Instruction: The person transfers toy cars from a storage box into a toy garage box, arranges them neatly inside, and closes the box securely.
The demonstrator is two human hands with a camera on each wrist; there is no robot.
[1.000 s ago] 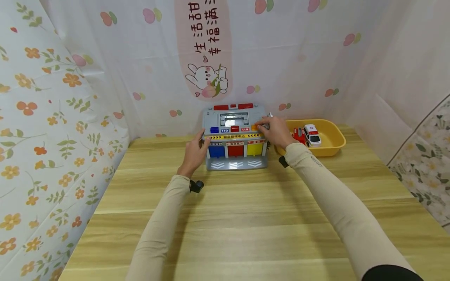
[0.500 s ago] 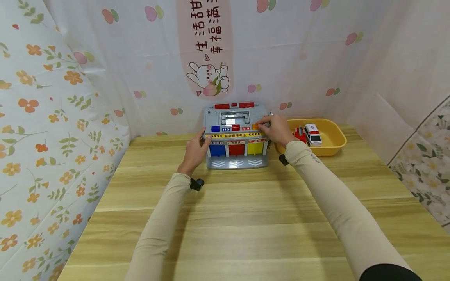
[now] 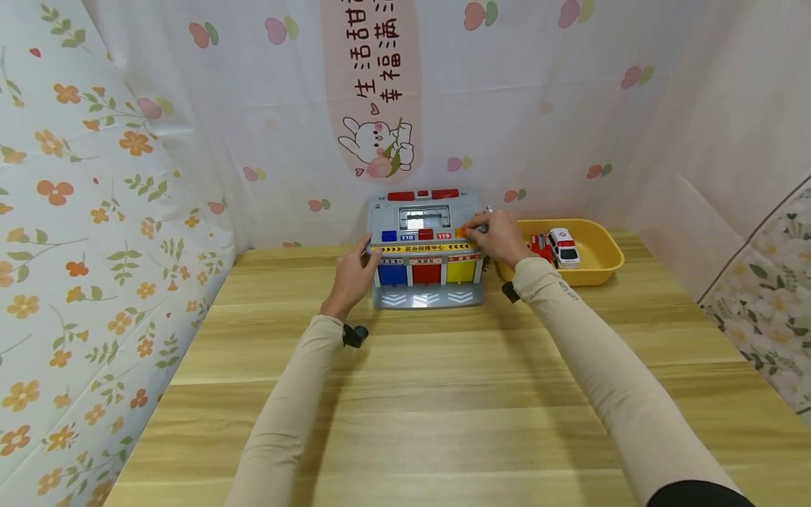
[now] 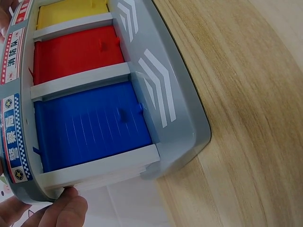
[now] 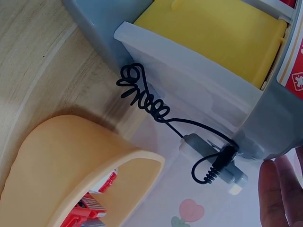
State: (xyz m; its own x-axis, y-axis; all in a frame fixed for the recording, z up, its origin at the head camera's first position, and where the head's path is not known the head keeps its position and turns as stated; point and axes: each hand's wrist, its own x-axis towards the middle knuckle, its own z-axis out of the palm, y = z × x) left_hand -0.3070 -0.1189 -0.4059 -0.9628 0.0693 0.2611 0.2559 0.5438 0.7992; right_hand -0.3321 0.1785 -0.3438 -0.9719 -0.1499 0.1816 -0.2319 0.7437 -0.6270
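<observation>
Hands (image 3: 351,277) (image 3: 503,238) unmoved; both grip the toy station (image 3: 426,248) from either side.

- Front: wide room over the surface (image 3: 437,394), between the arms (image 3: 285,408), up to the garage (image 3: 423,248).
- Behind: cloth (image 3: 279,211) close by.
- Right: the tub (image 3: 589,278) leaves a narrow gap, where a coiled cord (image 5: 152,108) hangs.

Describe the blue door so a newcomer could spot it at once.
On the wooden table stands a grey toy station. Low on its front, behind the chevroned ramp, three doors stand in a row. The blue door is the one nearest the left hand, set apart by colour from the red door and the yellow door.
</observation>
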